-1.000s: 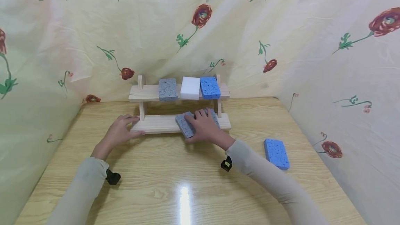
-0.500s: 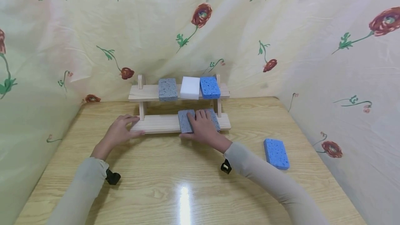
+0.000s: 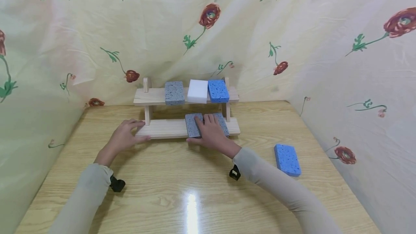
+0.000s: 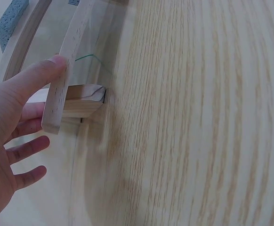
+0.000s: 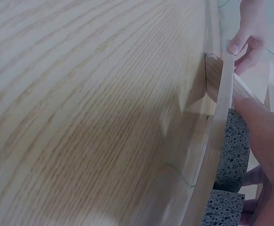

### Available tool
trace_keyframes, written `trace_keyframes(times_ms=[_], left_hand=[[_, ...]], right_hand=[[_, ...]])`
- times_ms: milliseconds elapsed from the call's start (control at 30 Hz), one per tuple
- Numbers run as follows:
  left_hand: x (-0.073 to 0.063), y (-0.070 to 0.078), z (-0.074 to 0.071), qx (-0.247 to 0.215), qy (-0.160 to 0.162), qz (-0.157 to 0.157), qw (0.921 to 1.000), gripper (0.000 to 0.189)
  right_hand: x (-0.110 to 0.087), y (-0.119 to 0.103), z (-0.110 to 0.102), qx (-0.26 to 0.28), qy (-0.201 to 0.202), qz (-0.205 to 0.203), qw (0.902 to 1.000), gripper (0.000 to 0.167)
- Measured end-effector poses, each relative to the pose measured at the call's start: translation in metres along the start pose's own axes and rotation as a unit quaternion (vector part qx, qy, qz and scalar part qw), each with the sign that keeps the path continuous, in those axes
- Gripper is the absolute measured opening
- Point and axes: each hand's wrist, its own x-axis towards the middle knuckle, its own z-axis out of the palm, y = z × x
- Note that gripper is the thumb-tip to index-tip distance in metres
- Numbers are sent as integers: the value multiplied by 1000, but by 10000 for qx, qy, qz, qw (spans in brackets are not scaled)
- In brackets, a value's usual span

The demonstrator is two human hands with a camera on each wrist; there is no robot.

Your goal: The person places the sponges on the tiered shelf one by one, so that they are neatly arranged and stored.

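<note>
A two-tier wooden shelf (image 3: pixel 162 130) stands against the back of the table. My left hand (image 3: pixel 123 138) pinches the left end of its lower board; in the left wrist view the thumb (image 4: pixel 36 77) lies on the board's front edge, two lower fingers spread free. On that board lie two grey speckled sponges. My right hand (image 3: pixel 212 131) reaches over both, with its index finger on the left grey sponge (image 3: pixel 191 127) and its thumb at the front edge. The right grey sponge (image 3: pixel 223 121) is partly hidden under the other fingers.
The upper board (image 3: pixel 151 96) carries a third grey sponge (image 3: pixel 174 92), a white sponge block (image 3: pixel 197 91) and a blue sponge (image 3: pixel 219 90). Another blue sponge (image 3: pixel 287 160) lies on the table to the right. Flower-patterned cloth (image 3: pixel 162 28) encloses the table behind and at the sides.
The left grey sponge on the lower board was tilted and overhanging the front; my right hand has turned it straight and pushed it back. My left hand has stayed put.
</note>
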Motion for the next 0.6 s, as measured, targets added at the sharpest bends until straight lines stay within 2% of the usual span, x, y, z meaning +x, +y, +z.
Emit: trace_keyframes(times_ms=[300, 600], left_hand=[[-1, 2, -1, -50, -54, -21, 10000, 69], [1, 0, -1, -3, -117, -97, 9999, 70]], right_hand=[[-4, 5, -6, 325, -296, -28, 9990, 97], [-16, 24, -17, 194, -229, -445, 9986, 95]])
